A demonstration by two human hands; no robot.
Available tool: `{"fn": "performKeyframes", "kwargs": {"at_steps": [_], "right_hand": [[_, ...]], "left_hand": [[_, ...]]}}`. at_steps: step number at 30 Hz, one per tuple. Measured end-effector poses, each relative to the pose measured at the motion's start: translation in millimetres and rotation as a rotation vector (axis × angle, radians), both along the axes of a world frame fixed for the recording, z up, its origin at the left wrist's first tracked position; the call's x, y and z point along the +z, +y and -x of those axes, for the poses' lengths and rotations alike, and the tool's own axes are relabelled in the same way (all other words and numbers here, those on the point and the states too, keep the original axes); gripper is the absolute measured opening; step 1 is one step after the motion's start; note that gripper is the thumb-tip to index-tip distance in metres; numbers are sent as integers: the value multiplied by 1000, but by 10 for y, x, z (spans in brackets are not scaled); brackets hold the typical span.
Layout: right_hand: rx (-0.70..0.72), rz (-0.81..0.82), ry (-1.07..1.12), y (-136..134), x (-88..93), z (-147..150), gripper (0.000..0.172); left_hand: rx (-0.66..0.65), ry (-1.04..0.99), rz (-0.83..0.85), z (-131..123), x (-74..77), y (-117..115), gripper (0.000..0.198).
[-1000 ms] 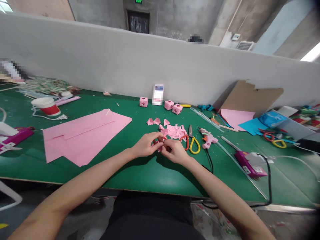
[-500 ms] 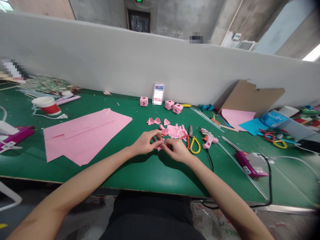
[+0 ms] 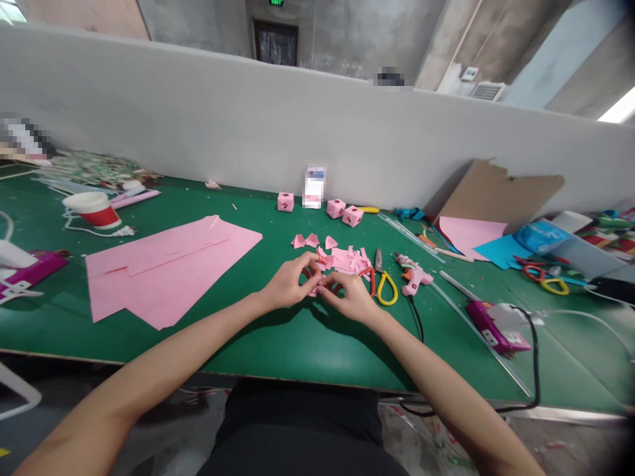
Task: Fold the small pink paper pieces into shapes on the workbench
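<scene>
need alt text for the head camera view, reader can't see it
A person's left hand and right hand hold a small pink paper piece between them, above a green table. Pink paper scraps lie just beyond, with scissors and a pink glue gun to the right and three pink paper cubes farther back.

Below the near edge of the green table (image 3: 278, 347), you wear dark, near-black clothing (image 3: 295, 439), plain and matte across what shows, with a faint curved line crossing it that could be a hem or a fold, too dim to tell. Above the table, your left hand (image 3: 290, 283) and right hand (image 3: 351, 299) are bare, with slim fingers; your left forearm (image 3: 198, 349) and right forearm (image 3: 426, 367) are bare too, smooth and tapering toward the wrists.
</scene>
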State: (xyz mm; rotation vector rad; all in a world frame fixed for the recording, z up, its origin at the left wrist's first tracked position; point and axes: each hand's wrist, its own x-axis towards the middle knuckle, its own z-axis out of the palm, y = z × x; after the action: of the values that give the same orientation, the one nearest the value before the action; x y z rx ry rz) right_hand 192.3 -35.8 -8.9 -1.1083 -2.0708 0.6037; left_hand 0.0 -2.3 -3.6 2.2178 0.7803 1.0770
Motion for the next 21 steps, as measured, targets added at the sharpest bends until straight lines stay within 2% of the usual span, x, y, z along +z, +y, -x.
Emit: {"fn": "performKeyframes", "kwargs": {"at_steps": [7, 11, 21], "right_hand": [[-93, 89, 88, -11, -29, 59, 22], [-141, 144, 192, 31, -63, 35, 25], [-129, 209, 260, 42, -64, 16, 26]], "left_hand": [[54, -66, -15, -4, 15, -4, 26], [40, -50, -3, -6, 18, -10, 34], [53, -71, 241, -24, -64, 60, 37]]}}
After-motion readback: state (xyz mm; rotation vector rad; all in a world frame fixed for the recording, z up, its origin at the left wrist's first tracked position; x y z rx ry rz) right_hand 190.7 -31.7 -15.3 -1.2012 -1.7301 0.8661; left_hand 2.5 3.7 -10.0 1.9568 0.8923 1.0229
